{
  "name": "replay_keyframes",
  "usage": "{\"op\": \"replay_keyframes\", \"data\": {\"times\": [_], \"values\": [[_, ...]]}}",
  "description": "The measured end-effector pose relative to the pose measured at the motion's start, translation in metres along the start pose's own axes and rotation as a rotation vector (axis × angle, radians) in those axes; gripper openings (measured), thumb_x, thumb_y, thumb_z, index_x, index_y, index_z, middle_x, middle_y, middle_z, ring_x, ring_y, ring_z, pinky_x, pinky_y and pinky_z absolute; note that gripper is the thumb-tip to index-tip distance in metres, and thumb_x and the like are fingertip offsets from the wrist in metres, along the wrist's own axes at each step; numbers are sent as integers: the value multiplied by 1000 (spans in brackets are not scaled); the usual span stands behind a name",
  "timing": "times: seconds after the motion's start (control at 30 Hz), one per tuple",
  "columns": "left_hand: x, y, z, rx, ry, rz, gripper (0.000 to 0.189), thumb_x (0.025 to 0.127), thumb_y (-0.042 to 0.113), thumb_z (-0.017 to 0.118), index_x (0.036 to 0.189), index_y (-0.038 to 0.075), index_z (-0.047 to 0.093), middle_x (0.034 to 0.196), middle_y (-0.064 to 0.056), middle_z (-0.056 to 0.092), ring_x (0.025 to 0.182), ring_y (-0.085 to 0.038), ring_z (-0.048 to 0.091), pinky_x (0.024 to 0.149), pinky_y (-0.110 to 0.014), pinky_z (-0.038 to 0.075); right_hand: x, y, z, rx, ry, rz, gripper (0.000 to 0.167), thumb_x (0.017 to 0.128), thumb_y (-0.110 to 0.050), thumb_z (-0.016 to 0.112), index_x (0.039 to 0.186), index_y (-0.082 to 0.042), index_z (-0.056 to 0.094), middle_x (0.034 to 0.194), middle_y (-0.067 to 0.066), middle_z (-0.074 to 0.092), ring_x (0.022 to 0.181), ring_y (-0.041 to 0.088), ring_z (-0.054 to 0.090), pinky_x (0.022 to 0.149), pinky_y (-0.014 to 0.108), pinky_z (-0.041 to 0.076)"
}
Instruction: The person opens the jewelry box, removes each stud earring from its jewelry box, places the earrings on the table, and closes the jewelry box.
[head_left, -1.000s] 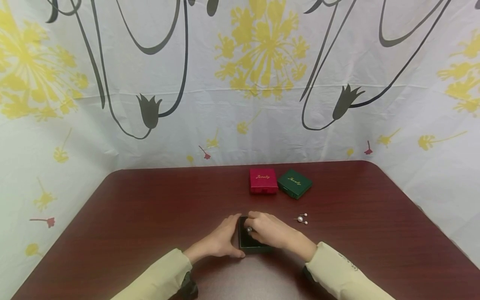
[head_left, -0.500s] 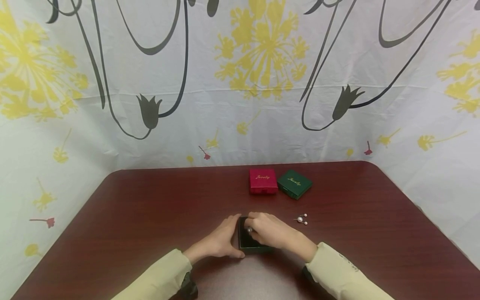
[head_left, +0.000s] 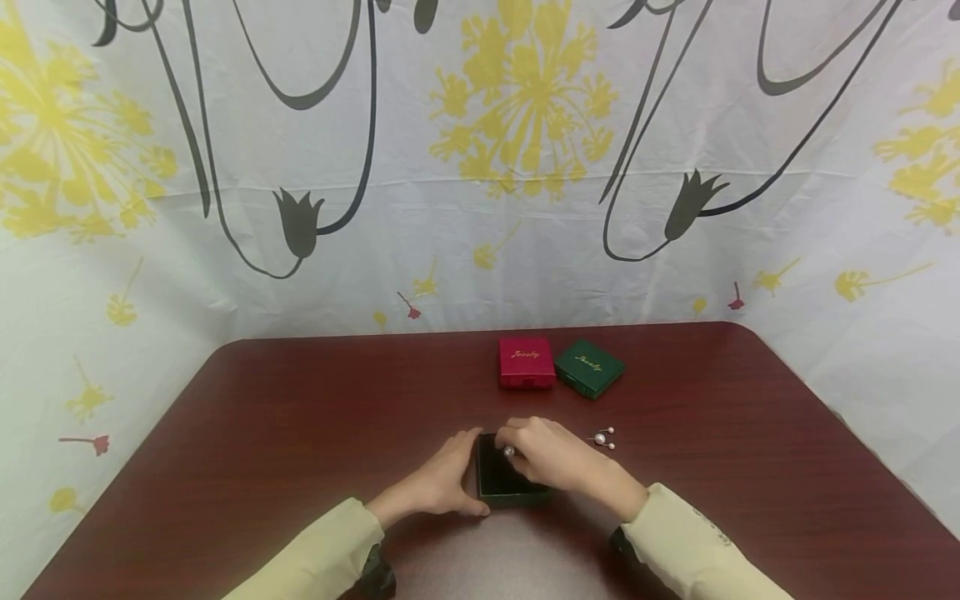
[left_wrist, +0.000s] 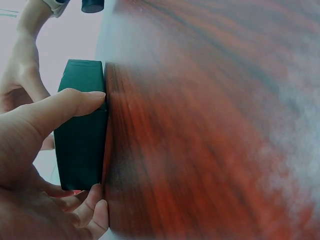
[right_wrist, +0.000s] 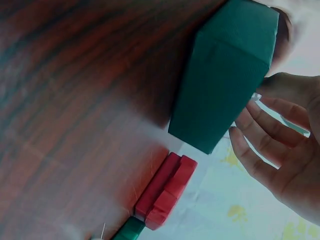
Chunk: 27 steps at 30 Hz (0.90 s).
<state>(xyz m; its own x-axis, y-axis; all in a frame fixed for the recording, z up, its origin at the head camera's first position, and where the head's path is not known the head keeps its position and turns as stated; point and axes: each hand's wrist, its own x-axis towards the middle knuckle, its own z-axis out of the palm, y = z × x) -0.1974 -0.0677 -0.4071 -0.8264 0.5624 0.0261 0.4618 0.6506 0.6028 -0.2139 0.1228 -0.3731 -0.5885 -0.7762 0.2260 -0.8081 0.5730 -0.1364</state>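
Note:
A dark green jewelry box point(head_left: 517, 501), lidless with a black inside, sits on the table. At its left side my left hand point(head_left: 442, 477) holds it, thumb along the near wall point(left_wrist: 82, 145) and fingertips at the far end. Over the opening, my right hand point(head_left: 547, 454) pinches a small silvery, pearl-like bead point(head_left: 509, 451). A bright bit of the bead point(right_wrist: 256, 97) shows by the thumb tip in the right wrist view; the rest is hidden by the fingers. Three pearl-headed pins point(head_left: 600, 439) lie to the right of that hand.
A closed red jewelry box point(head_left: 527, 360) stands near the back of the table point(head_left: 337, 417). Beside it, a green square lid or box point(head_left: 590, 367) lies turned at an angle. Behind the table hangs a white patterned cloth point(head_left: 480, 292).
Over the last half second my right hand has lifted slightly and shifted right with the bead, baring more of the box's inside. The left hand stays where it was.

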Motion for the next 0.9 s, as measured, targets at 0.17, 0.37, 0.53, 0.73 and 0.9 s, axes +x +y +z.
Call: {"op": "replay_keyframes", "data": {"times": [0.17, 0.37, 0.53, 0.73, 0.9], "values": [[0, 0, 0, -8, -13, -31, 98, 60, 22, 81, 134, -8, 24, 129, -21, 38, 120, -33, 35, 96, -47, 32, -4, 5, -5, 14, 16, 11, 10, 74, -7, 68, 83, -9, 63, 78, -1, 59, 64, 5, 53, 57, 18, 47], [-1, 1, 0, -13, -29, -56, 98, 61, 22, 81, 134, -8, 23, 135, -27, 31, 125, -39, 27, 99, -51, 27, -11, 10, -12, 62, 37, 46, 11, 74, -8, 69, 82, -9, 62, 77, -1, 60, 67, 6, 55, 60, 20, 48], [-1, 2, 0, -7, -29, -52, 98, 61, 22, 80, 134, -8, 23, 135, -28, 30, 126, -40, 26, 100, -51, 26, -18, 17, -17, 86, 63, 67, 10, 74, -7, 68, 82, -8, 62, 77, -2, 62, 68, 6, 57, 61, 20, 49], [-1, 2, -1, -12, -40, -67, 98, 62, 22, 80, 135, -7, 22, 137, -27, 28, 127, -40, 24, 100, -50, 25, -27, 28, -22, 101, 76, 108, 8, 76, -5, 66, 83, -8, 63, 76, -3, 62, 67, 4, 55, 58, 19, 47], [-1, 2, -1, -16, -52, -82, 98, 62, 23, 80, 136, -6, 21, 138, -26, 26, 128, -39, 23, 101, -50, 24, -36, 37, -26, 108, 82, 124, 9, 75, -4, 67, 83, -6, 63, 76, -2, 62, 67, 6, 57, 59, 21, 48]]}}
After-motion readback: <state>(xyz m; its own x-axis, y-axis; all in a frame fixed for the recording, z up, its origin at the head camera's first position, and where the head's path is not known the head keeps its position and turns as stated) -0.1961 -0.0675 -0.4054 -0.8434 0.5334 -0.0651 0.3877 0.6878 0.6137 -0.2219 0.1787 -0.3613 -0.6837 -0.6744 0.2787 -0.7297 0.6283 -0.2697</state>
